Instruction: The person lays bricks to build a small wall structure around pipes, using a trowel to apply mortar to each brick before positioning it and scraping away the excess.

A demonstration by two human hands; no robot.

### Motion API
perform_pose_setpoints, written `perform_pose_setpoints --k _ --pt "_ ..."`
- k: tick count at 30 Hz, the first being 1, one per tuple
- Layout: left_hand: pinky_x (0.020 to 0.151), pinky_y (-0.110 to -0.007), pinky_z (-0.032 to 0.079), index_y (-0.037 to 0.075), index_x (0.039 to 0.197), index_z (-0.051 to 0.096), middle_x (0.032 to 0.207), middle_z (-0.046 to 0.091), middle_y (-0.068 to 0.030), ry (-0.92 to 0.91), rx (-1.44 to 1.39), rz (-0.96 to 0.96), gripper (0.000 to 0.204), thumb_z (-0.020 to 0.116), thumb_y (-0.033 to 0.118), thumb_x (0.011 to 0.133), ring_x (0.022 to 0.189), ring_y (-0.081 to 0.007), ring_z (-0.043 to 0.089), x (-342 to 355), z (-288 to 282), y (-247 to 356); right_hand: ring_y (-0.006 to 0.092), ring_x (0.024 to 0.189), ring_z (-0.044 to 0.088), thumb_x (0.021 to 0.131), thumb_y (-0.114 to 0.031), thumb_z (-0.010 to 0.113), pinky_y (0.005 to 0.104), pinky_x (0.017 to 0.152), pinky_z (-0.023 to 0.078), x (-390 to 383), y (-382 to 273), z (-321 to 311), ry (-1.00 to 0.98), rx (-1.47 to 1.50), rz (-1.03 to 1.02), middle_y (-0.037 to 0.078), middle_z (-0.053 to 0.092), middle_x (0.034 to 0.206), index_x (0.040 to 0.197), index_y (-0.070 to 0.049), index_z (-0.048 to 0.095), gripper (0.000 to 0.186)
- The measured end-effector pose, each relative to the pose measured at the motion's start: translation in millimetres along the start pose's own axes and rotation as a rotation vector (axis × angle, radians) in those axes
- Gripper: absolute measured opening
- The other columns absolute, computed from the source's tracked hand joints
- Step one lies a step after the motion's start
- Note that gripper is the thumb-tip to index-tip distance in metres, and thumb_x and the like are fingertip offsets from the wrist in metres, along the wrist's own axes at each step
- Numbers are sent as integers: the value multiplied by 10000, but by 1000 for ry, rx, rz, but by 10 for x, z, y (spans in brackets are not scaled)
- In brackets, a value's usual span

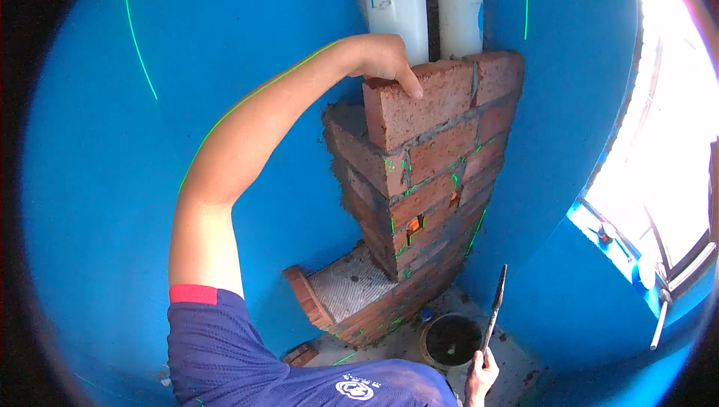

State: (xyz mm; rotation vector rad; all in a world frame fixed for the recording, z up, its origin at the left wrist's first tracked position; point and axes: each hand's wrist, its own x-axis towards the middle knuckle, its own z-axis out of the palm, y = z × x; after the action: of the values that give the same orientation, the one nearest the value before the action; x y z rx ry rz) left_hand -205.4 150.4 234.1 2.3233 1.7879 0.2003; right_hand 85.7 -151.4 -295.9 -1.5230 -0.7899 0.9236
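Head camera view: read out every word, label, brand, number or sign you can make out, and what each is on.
No text is readable.
Dark blue short-sleeved fabric shirt: small white characters beside a round white emblem, too small to read.
Tall round white pipes: blue marks, no legible words.
Red-brown rectangular bricks: no lettering visible.

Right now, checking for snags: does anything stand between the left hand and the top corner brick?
Nothing visible: the left hand touches the brick directly, thumb on its front. The other fingertips are hidden.
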Motion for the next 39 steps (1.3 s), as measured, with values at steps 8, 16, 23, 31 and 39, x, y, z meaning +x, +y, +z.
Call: perform_pose_setpoints --k 8,16,23,31,39 --pt "781 -364 498 -35 1062 703 987 700 -150 10 55 -11 536 834 310 675 905 -241 646 -53 -22 62 49 512 419 931 -117 581 209 463 322 175 -195 47 -60 -34 -112 -35 548 668 1115 -18 673 228" --pt "808 -352 499 -55 1065 698 1017 695 -153 -15 -31 36 548 842 306 679 930 -235 643 -21 -7 20 58 550 476 946 -143 524 215 484 399 449 -2487 117 -399 30 -298 -20 535 721 1186 -27 589 274" --pt "786 -348 509 -54 1047 696 1001 694 -132 -26 -28 43 512 835 286 690 901 -206 650 20 -13 9 117 484 492 940 -150 464 281 446 411 982 -4482 358 -459 -258 -811 53 520 616 1068 -29 614 232" --pt "792 -357 506 -50 1059 695 1017 693 -160 -9 -38 30 535 838 305 685 896 -233 657 44 -8 -48 77 434 523 928 -94 530 226 378 427 914 -5281 637 -374 -675 -879 78 640 705 1258 -64 597 338" --pt "762 -395 551 -37 1078 690 1027 685 -161 -14 -80 -16 553 806 367 717 926 -247 652 -324 -149 -63 95 415 541 900 -49 547 206 374 422 293 -5604 526 -300 -997 -749 107 659 729 1219 -37 622 327"
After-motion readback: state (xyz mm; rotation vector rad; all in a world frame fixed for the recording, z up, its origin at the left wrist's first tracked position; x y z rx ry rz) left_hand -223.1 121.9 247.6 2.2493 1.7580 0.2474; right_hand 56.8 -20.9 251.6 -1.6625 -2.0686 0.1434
